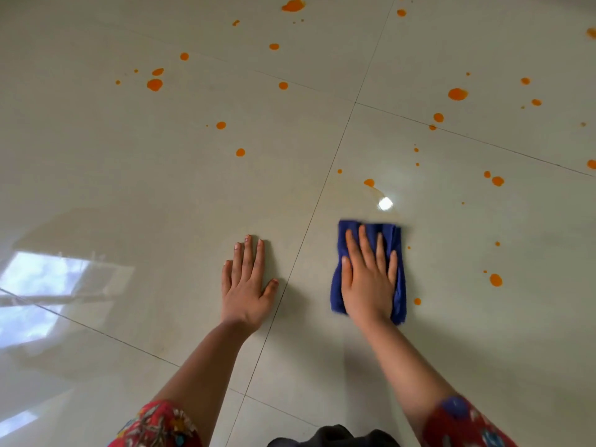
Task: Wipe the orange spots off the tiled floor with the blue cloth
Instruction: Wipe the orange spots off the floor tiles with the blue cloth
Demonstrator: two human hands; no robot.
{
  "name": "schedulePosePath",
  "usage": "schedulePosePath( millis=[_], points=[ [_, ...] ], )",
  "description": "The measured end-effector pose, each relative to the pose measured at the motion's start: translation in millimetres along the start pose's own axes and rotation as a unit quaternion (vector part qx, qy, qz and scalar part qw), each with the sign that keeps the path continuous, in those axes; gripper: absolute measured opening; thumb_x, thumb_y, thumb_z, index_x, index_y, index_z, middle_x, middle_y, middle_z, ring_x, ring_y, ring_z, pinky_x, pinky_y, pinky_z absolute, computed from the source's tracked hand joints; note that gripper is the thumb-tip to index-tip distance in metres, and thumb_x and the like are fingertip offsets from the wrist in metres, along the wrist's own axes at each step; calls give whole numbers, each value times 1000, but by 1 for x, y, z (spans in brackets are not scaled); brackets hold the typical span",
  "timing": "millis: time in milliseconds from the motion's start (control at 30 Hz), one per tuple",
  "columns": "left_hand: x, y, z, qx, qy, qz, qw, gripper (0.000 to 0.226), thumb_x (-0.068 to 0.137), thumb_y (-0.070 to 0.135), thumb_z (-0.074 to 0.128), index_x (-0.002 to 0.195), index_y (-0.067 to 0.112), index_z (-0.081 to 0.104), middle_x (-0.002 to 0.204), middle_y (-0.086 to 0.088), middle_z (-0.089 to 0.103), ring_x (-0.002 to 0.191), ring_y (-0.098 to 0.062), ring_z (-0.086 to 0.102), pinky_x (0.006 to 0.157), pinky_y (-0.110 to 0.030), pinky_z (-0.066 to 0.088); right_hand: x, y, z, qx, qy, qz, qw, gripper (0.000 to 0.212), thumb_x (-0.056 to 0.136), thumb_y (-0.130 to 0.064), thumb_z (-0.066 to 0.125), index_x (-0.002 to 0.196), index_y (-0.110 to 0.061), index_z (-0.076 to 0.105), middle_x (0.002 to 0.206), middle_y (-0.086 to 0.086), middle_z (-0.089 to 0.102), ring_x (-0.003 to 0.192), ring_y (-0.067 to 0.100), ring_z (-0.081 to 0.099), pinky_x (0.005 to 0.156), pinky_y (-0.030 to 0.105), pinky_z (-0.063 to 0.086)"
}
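Barely started: right hand [367,279] presses flat on the blue cloth [396,240], left hand [246,285] lies open on the floor [129,188]; orange spots [457,94] everywhere from 10 to 3 o'clock

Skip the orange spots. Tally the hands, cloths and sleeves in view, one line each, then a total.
Hands: 2, left hand and right hand
Cloths: 1, blue cloth under the right hand
Sleeves: 2, left sleeve and right sleeve
Total: 5
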State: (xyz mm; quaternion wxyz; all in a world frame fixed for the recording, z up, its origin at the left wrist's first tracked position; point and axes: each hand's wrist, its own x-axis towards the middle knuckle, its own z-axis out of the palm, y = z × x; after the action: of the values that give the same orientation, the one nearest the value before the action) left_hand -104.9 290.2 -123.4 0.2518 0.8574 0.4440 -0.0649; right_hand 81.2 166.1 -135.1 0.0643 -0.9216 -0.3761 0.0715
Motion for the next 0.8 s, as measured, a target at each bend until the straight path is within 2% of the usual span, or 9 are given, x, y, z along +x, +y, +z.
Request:
schedulePosePath(
  millis=[100,267,367,400,467,533,633,733,800],
  points=[
    [-1,0,0,-5,-5,-6,1000,73,83,58,7,146,36,-23,151,15,-35,139,-7,-34,113,-27,-22,46,-25,2,17,-3,55,998,58,97,-45,19,152,-28,28,160,-4,25,148,24,20,118,47,4],
    [2,2,-1,-30,3,-19,999,75,79,63,6,146,38,-19,152,18,-31,139,-4,-32,113,-27,-19,6,-43,0,0,-56,-164,985,57,98,-46,28,152,-29,28,160,-6,24,148,25,20,118,49,11],
    [3,3,-2,-79,12,-21,997,71,86,59,10,151,37,-7,155,19,-22,140,0,-26,113,-26,-17,-29,-26,-7,156,-128,-199,959,53,96,-44,38,148,-32,36,159,-16,16,149,12,6,120,34,-6],
    [1,6,-3,-107,21,-25,994,67,90,54,14,152,34,0,158,18,-15,141,1,-21,115,-27,-14,-36,-19,-18,262,-161,-163,938,46,96,-39,44,142,-31,46,156,-18,22,148,7,11,119,27,-3],
    [2,14,-6,-185,63,-50,979,55,99,43,24,152,27,22,160,13,7,147,-5,-3,118,-30,-5,-41,-5,-32,399,-99,-41,911,34,96,-26,49,127,-24,62,145,-14,47,138,5,37,112,20,25],
    [-1,29,-10,-272,129,-88,950,43,103,32,34,143,20,43,152,5,36,144,-15,26,120,-37,17,-34,6,-50,290,-5,64,955,30,97,-21,49,124,-19,63,125,-5,64,117,18,57,88,25,45],
    [-7,62,-18,-363,155,-120,911,33,101,29,39,129,23,56,131,6,54,123,-14,50,105,-34,41,-22,4,-64,135,-110,112,978,24,97,-32,50,116,-22,61,105,-3,69,96,23,64,68,30,45],
    [-8,87,-28,-418,113,-102,895,27,100,26,42,122,27,58,127,7,55,116,-12,55,96,-28,45,-9,1,-66,270,-209,184,922,13,90,-34,63,95,-22,63,90,-7,67,86,20,63,67,29,43],
    [-3,93,-38,-412,100,-66,903,25,100,23,45,119,27,60,124,6,55,112,-10,56,95,-26,46,-2,3,-71,438,-243,226,836,12,84,-23,71,80,-17,62,77,-2,65,78,20,61,67,31,48]
  ],
)
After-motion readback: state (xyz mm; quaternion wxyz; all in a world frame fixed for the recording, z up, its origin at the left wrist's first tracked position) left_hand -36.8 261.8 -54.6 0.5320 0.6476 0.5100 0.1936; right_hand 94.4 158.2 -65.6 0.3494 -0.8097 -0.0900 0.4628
